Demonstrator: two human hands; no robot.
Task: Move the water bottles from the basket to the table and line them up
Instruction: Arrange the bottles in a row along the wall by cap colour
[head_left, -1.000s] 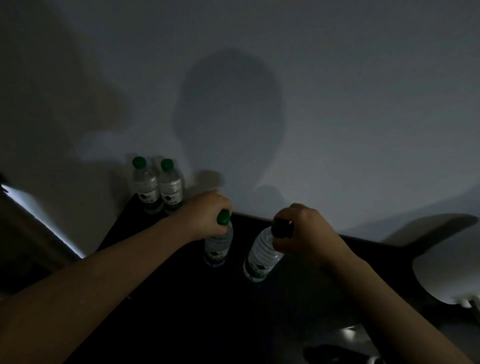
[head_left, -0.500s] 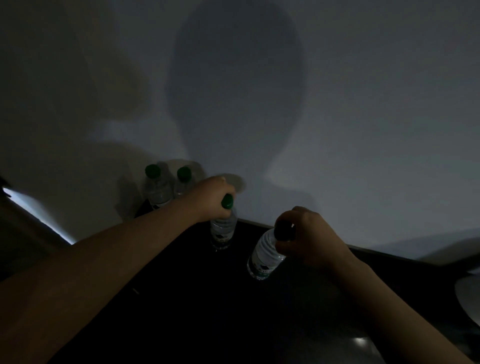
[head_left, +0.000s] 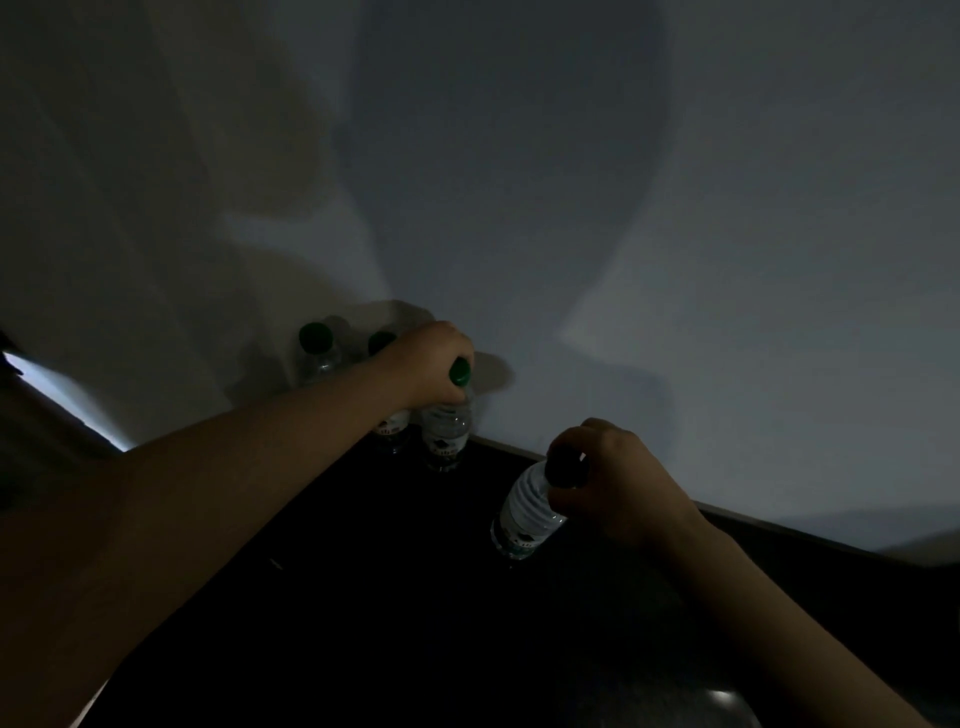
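Head view: left hand (head_left: 431, 364) grips third bottle (head_left: 445, 434) by neck, just beside standing bottles (head_left: 318, 356) at wall; right hand (head_left: 618, 491) pinches tilted bottle (head_left: 524, 514) by cap over table (head_left: 363, 597). Risk: slanted base lands on edge and topples.

A pale grey wall (head_left: 727, 208), crossed by large soft shadows, rose behind the dark glossy worktop (head_left: 415, 623); a bright strip (head_left: 47, 384) glowed far left.

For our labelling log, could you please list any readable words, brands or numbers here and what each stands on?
No text is legible.
Label on the left-hand bottle: print too blurred to read.
Label on the right-hand bottle: too dark and blurred.
Label on the half-hidden bottle: too blurred.
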